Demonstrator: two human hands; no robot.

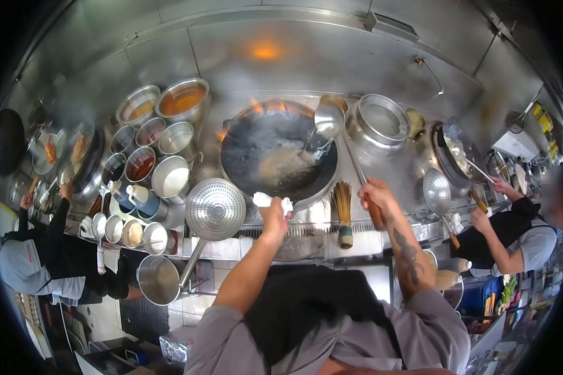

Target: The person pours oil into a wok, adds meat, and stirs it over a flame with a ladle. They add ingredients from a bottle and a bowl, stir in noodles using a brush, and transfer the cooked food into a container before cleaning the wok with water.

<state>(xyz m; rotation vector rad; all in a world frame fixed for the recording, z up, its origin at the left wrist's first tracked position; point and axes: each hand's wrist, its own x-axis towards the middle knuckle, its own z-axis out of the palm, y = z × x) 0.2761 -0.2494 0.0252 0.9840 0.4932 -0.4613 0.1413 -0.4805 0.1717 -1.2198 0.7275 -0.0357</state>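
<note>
My left hand (273, 220) is closed around a folded white cloth (268, 200) at the near rim of a large black wok (241, 153). Steaming, cloudy liquid (284, 164) lies in the bottom of the wok, and flames show along its far and left edges. Wrapped round the wooden handle of a ladle (329, 120) is my right hand (375, 192), to the right of the wok. The ladle's metal bowl hangs over the wok's right rim, and clear liquid splashes just below it. Between my hands lies a bamboo brush (343, 209).
A perforated strainer (216, 209) rests over a pot (158, 280) at left. Several sauce and seasoning containers (171, 177) crowd beyond it. A metal pot (381, 119) stands right of the wok. Co-workers work at both sides, one (44, 256) left, one (513, 240) right.
</note>
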